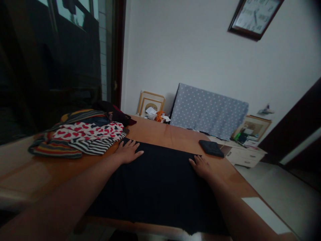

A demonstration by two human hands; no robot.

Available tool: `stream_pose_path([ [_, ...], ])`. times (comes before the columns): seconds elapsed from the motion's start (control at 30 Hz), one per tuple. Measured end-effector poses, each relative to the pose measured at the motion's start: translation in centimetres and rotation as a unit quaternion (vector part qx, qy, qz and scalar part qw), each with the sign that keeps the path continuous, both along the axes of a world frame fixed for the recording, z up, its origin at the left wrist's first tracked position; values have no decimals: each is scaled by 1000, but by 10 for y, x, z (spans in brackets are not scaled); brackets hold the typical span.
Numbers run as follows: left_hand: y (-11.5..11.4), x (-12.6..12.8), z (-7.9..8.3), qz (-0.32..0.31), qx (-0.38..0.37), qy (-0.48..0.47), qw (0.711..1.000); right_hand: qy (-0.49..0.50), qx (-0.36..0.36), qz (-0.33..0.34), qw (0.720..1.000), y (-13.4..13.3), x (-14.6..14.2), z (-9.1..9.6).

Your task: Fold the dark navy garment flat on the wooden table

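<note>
While the left hand point(128, 152) and the right hand point(200, 165) lie palm down, the wooden table point(163, 132) spreads beneath and beyond them. On it, the dark cloth point(160, 187) is laid out under and between the hands, running back from them toward the person; nearest the body its edge seems to hang slightly over, so a hard backward pull could make it slip or crease. Just left of the left hand sits a pile of clothes point(87, 131), close enough that a sideways sweep might drag its striped piece point(96, 145) askew. Well beyond both hands hangs a grey dotted cover point(208, 108). To the right of the right forearm point(233, 201) is a white sheet point(265, 214), which a swinging elbow could knock off the table. The hands themselves have fingers extended and loosely spread near the cloth's far edge, clamped on nothing. Smallest, a folded dark bundle point(211, 148) rests just beyond the right hand, apart from it; a careless forward push could nudge it.
</note>
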State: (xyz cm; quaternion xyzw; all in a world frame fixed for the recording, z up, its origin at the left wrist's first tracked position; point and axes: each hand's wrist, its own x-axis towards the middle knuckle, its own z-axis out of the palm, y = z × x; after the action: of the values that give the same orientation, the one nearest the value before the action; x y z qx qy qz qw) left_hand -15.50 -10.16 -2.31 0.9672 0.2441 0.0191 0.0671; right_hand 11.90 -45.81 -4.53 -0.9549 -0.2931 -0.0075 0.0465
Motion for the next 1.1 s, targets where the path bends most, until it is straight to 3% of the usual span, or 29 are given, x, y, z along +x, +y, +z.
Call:
stream_pose_path([
  [0.27, 13, 9, 2, 0, 10, -29, 1000, -11, 3, 0, 1000, -1, 5, 10],
  [0.5, 17, 13, -8, -2, 4, -10, 1000, 17, -6, 17, 1000, -4, 6, 10],
  [0.63, 12, 11, -1, 6, 8, -3, 1000, 21, 7, 21, 1000, -6, 0, 20],
  [0.77, -3, 2, 15, 12, 4, -24, 1000, 5, 37, 16, 999, -9, -21, 26],
  [0.93, -38, -32, 31, -32, -24, -22, 999, 17, 42, 80, 996, -27, -68, 19],
  [1.1, -78, -81, 21, -60, -42, -2, 997, 19, 33, 115, 993, -58, -107, 10],
])
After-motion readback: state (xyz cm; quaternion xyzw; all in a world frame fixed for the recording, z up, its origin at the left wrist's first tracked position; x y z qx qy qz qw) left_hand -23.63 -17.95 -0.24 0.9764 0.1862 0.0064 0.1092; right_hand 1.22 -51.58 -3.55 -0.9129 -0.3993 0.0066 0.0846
